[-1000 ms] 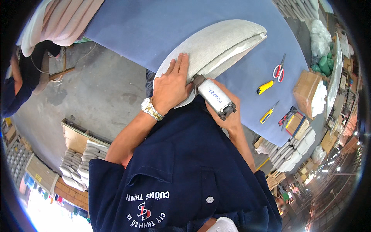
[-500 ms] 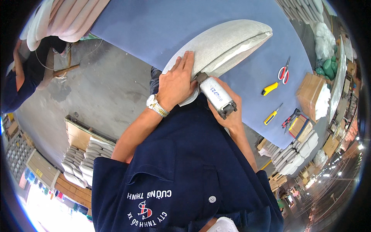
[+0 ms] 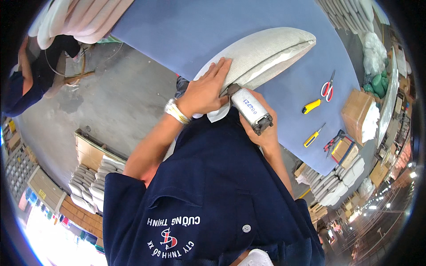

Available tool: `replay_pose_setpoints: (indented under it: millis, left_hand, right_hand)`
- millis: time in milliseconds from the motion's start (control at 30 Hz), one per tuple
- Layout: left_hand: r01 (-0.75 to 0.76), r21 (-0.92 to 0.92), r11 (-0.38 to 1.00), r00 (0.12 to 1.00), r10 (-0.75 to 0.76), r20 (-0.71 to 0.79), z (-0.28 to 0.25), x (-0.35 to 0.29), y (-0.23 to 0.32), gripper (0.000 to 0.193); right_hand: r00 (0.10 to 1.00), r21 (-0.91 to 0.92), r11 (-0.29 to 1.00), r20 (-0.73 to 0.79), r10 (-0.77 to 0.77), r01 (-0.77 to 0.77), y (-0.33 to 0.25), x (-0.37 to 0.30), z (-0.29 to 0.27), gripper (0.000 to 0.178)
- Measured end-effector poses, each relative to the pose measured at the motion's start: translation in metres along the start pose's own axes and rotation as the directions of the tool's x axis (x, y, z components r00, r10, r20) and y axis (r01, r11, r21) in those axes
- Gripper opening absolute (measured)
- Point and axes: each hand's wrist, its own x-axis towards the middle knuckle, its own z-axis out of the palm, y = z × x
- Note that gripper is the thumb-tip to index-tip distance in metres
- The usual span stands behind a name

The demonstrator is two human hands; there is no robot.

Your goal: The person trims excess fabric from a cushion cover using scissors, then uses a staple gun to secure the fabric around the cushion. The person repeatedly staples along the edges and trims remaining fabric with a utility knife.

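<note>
A grey fabric-covered curved cushion lies on the blue tabletop, its near end close to my body. Along its right side runs a long fold with pale fabric showing. My left hand lies flat on the near part of the cushion, fingers stretched out, thumb by the edge. A silver staple gun sits in my right hand, its fingers wrapped round it and partly hidden. The gun's dark nose meets the cushion's edge beside my left thumb. A loose fabric flap hangs below there.
Red-handled scissors, a yellow cutter and a yellow screwdriver lie on the blue tabletop at right. A cardboard box stands by its edge. Stacked cushions rise at upper left, near another person.
The view has shifted slightly, and the cushion and both hands appear a little lower and farther right. The left wrist has lifted or turned slightly. The staple gun's nose stays at the edge.
</note>
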Motion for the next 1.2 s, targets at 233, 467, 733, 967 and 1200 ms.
replay_pose_setpoints:
  millis: [233, 467, 733, 967, 1200]
  left_hand:
    - [0.033, -0.061, 0.998, 0.999, -0.031, 0.032, 0.006, -0.012, -0.027, 0.101]
    - [0.18, 0.196, 0.964, 0.981, -0.19, 0.031, -0.001, -0.022, 0.011, 0.092]
    - [0.173, 0.22, 0.96, 0.985, -0.175, -0.01, 0.006, -0.025, 0.013, 0.095]
    - [0.142, 0.258, 0.956, 0.989, -0.129, -0.067, 0.016, -0.022, 0.008, 0.098]
    - [0.132, 0.242, 0.961, 0.991, -0.119, -0.068, 0.012, -0.024, 0.009, 0.101]
  right_hand:
    - [0.998, -0.016, 0.998, -0.019, -0.058, 0.058, 0.001, 0.002, 0.004, 0.053]
    - [0.999, -0.041, 0.999, -0.028, -0.034, 0.033, 0.002, -0.011, 0.003, 0.056]
    - [0.998, -0.058, 0.998, 0.05, 0.023, -0.02, -0.007, -0.011, -0.006, 0.06]
    - [0.997, -0.019, 0.998, 0.033, 0.064, -0.064, 0.002, -0.012, 0.002, 0.061]
    - [0.999, 0.006, 1.0, 0.033, 0.023, -0.024, 0.004, -0.02, 0.003, 0.061]
